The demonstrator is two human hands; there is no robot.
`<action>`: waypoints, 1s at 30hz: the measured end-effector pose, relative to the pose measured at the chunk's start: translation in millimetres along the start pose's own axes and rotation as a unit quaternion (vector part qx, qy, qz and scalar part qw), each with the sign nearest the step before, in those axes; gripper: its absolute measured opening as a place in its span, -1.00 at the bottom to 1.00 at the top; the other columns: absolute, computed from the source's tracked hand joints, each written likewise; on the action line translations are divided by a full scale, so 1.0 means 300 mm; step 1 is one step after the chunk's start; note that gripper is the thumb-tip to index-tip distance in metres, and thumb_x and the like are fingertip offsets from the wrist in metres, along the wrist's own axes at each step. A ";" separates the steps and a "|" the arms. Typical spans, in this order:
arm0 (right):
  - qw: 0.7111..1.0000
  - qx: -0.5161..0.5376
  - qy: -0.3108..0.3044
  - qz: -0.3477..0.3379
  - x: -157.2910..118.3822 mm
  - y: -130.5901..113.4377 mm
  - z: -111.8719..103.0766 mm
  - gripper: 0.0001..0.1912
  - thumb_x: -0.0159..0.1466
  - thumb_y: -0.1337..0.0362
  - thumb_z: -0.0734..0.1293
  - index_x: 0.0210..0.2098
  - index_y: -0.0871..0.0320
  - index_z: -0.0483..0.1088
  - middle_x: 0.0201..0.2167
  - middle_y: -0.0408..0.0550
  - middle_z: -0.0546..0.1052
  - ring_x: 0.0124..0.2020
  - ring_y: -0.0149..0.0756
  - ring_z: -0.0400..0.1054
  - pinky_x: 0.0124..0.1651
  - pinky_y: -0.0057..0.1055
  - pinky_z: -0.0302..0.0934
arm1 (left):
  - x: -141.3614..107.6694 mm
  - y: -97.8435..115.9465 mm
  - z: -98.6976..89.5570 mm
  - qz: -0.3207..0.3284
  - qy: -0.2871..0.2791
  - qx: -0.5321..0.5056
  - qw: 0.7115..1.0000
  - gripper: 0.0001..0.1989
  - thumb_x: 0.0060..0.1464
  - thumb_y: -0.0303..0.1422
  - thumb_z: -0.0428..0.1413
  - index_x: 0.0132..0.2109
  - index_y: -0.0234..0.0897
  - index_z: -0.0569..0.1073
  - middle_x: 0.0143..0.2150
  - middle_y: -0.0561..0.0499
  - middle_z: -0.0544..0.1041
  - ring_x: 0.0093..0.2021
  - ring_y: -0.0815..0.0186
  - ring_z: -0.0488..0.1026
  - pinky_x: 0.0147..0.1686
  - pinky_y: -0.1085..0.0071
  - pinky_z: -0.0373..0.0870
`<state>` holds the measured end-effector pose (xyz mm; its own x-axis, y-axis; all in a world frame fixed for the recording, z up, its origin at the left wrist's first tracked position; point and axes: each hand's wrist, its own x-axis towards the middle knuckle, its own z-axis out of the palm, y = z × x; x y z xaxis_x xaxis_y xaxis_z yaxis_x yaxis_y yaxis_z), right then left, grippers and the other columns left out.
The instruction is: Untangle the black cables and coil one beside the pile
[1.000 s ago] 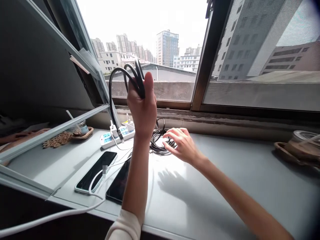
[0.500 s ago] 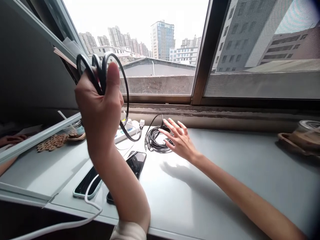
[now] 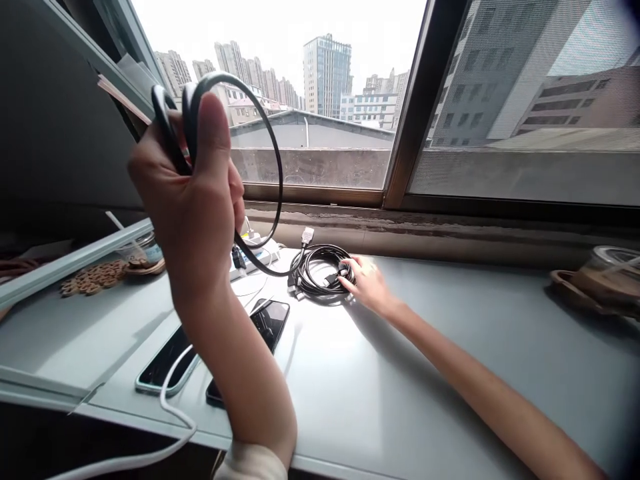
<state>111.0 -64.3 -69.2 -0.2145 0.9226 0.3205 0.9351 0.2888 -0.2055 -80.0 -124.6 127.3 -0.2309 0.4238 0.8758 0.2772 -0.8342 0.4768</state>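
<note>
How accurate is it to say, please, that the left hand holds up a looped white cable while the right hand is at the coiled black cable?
Only the colour is wrong: the head view shows the left hand holding up a looped black cable, not white.

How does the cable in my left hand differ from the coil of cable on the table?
The held cable is raised in your left hand, while the coil lies on the table, with your right hand at its right edge. The held cable makes a few loose loops; the coil lies flat in many rounds. Both are black.
</note>
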 end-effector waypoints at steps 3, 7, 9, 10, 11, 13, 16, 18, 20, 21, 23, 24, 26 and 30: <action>1.000 0.003 -0.008 0.018 0.006 0.024 0.007 -0.45 0.32 0.09 0.13 0.17 0.33 0.20 0.17 0.21 0.23 0.18 -0.06 0.11 0.17 -0.18 0.03 | -0.003 0.010 0.001 0.005 0.003 0.008 1.000 -0.60 0.16 -0.24 0.05 -0.55 -0.23 0.08 -0.73 0.21 0.05 -0.79 0.54 -0.01 -0.83 0.44 -0.13; 0.999 0.018 -0.027 -0.009 0.014 0.049 0.021 -0.55 0.38 0.21 0.02 0.15 0.22 0.26 0.11 0.06 0.33 0.11 -0.21 0.22 0.16 -0.27 0.06 | -0.004 0.015 0.001 -0.004 0.013 0.024 1.000 -0.60 0.16 -0.25 0.04 -0.55 -0.22 0.08 -0.72 0.21 0.04 -0.78 0.53 -0.01 -0.83 0.44 -0.11; 0.999 0.023 -0.024 -0.015 0.018 0.054 0.027 -0.54 0.38 0.21 0.02 0.19 0.23 0.21 0.15 0.06 0.29 0.16 -0.24 0.17 0.21 -0.27 0.00 | -0.002 0.006 -0.002 -0.026 0.005 0.032 0.999 -0.60 0.15 -0.24 0.05 -0.55 -0.22 0.08 -0.72 0.21 0.04 -0.79 0.52 -0.01 -0.84 0.43 -0.11; 0.999 0.026 -0.022 -0.017 0.020 0.053 0.029 -0.52 0.38 0.20 0.02 0.21 0.24 0.18 0.16 0.06 0.28 0.18 -0.26 0.14 0.23 -0.27 -0.04 | -0.001 -0.002 -0.005 -0.044 -0.006 0.035 0.998 -0.60 0.14 -0.21 0.06 -0.55 -0.22 0.08 -0.72 0.21 0.06 -0.79 0.52 0.00 -0.84 0.44 -0.09; 0.999 0.028 -0.021 -0.020 0.020 0.052 0.031 -0.51 0.38 0.19 0.02 0.23 0.24 0.15 0.17 0.07 0.27 0.19 -0.27 0.13 0.25 -0.26 -0.06 | 0.001 -0.010 -0.007 -0.065 -0.018 0.033 0.997 -0.58 0.11 -0.17 0.08 -0.57 -0.22 0.08 -0.72 0.20 0.06 -0.78 0.53 0.00 -0.84 0.44 -0.09; 0.999 0.031 -0.022 -0.029 0.016 0.045 0.037 -0.48 0.38 0.17 0.00 0.26 0.25 0.10 0.19 0.08 0.24 0.22 -0.27 0.09 0.27 -0.22 -0.10 | 0.005 -0.028 -0.009 -0.112 -0.035 0.014 0.993 -0.54 0.05 -0.11 0.12 -0.59 -0.23 0.10 -0.73 0.20 0.06 -0.78 0.54 -0.03 -0.84 0.45 -0.15; 0.998 0.038 -0.026 -0.038 0.003 0.032 0.050 -0.43 0.38 0.12 -0.04 0.29 0.28 0.02 0.25 0.11 0.11 0.28 -0.22 -0.02 0.28 -0.15 -0.12 | 0.011 -0.044 -0.001 -0.181 -0.025 -0.024 0.983 -0.56 0.02 -0.09 0.14 -0.60 -0.23 0.19 -0.75 0.20 0.01 -0.79 0.55 -0.11 -0.82 0.41 -0.27; 0.998 0.045 -0.025 -0.042 -0.002 0.030 0.052 -0.40 0.38 0.09 -0.04 0.32 0.27 -0.05 0.28 0.10 0.05 0.30 -0.22 -0.08 0.28 -0.15 -0.12 | 0.015 -0.044 0.013 -0.215 -0.023 -0.053 0.975 -0.61 0.03 -0.09 0.13 -0.57 -0.23 0.25 -0.76 0.20 0.00 -0.79 0.54 -0.12 -0.80 0.39 -0.29; 0.997 0.053 -0.021 -0.045 0.002 0.035 0.037 -0.38 0.37 0.07 -0.02 0.32 0.25 -0.06 0.27 0.08 0.07 0.30 -0.23 -0.06 0.28 -0.16 -0.09 | 0.016 -0.037 0.033 -0.238 -0.031 -0.091 0.966 -0.64 0.04 -0.09 0.12 -0.54 -0.22 0.27 -0.75 0.20 0.03 -0.79 0.53 -0.10 -0.79 0.38 -0.29; 0.997 0.057 -0.016 -0.045 0.008 0.038 0.019 -0.39 0.36 0.06 0.00 0.32 0.24 -0.05 0.26 0.08 0.11 0.29 -0.23 -0.03 0.27 -0.16 -0.06 | 0.016 -0.032 0.045 -0.247 -0.034 -0.111 0.962 -0.65 0.03 -0.10 0.13 -0.53 -0.22 0.27 -0.75 0.20 0.04 -0.79 0.52 -0.09 -0.79 0.38 -0.28; 0.997 0.063 0.001 -0.041 0.023 0.044 -0.043 -0.43 0.37 0.12 -0.01 0.30 0.24 -0.01 0.24 0.07 0.16 0.27 -0.23 0.02 0.25 -0.17 -0.02 | 0.014 -0.023 0.074 -0.267 -0.038 -0.145 0.952 -0.67 0.03 -0.12 0.14 -0.51 -0.21 0.26 -0.75 0.20 0.06 -0.79 0.52 -0.08 -0.79 0.40 -0.26; 0.997 0.069 0.018 -0.037 0.029 0.044 -0.086 -0.46 0.37 0.17 -0.02 0.29 0.23 0.01 0.23 0.07 0.18 0.26 -0.25 0.03 0.24 -0.18 -0.01 | 0.011 -0.019 0.090 -0.279 -0.039 -0.159 0.946 -0.67 0.03 -0.13 0.14 -0.51 -0.21 0.26 -0.75 0.21 0.06 -0.79 0.53 -0.07 -0.79 0.42 -0.23; 0.993 0.089 0.072 -0.031 0.030 0.035 -0.193 -0.50 0.37 0.24 -0.04 0.27 0.18 0.06 0.21 0.04 0.21 0.24 -0.29 0.07 0.23 -0.23 0.01 | 0.003 -0.015 0.125 -0.303 -0.052 -0.171 0.936 -0.66 0.03 -0.14 0.15 -0.52 -0.22 0.23 -0.74 0.21 0.08 -0.77 0.53 0.00 -0.77 0.46 -0.11; 0.940 0.266 0.209 -0.034 -0.032 -0.026 -0.411 -0.61 0.34 0.10 0.09 -0.02 0.15 0.37 -0.08 -0.01 0.47 -0.06 -0.29 0.36 0.05 -0.30 0.19 | -0.024 -0.009 0.196 -0.311 -0.112 -0.148 0.932 -0.68 0.08 -0.15 0.10 -0.47 -0.26 0.25 -0.69 0.15 0.27 -0.66 0.48 0.25 -0.57 0.50 0.22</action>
<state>140.6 -106.9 43.3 -0.0360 0.7481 0.6626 0.6259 0.5338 -0.5686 -24.3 -104.7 124.1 -0.0515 0.8938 0.4455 -0.1224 -0.4484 0.8854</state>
